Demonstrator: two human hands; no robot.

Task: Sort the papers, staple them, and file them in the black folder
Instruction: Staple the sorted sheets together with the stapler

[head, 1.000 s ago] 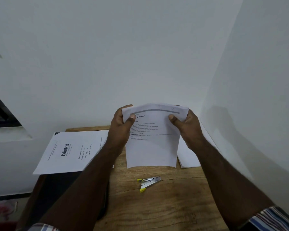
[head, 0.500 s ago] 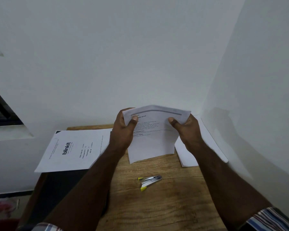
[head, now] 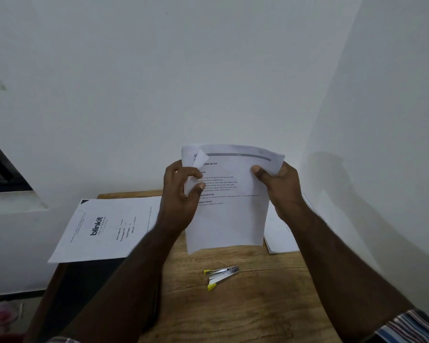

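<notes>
Papers [head: 229, 206] held upright above the table [head: 245, 305], both hands clasped on the sheaf: left hand [head: 181, 194] pinching and peeling back a top-left corner, right hand [head: 280, 189] gripping the top-right edge. Sorting appears underway. Stapler [head: 221, 274] lies untouched below, so no stapling yet by the look of it. More sheets [head: 102, 229] lie left; dark folder [head: 84, 280], it seems, beneath them. Filing remains.

There is one view only, from a wide-angle camera worn on the person's head, looking forward and down. It sits close over the wooden table [head: 245, 305] and faces the room's white corner [head: 307, 149] beyond the far edge. Both forearms reach in from the near edge, and straight lines bow toward the borders.
</notes>
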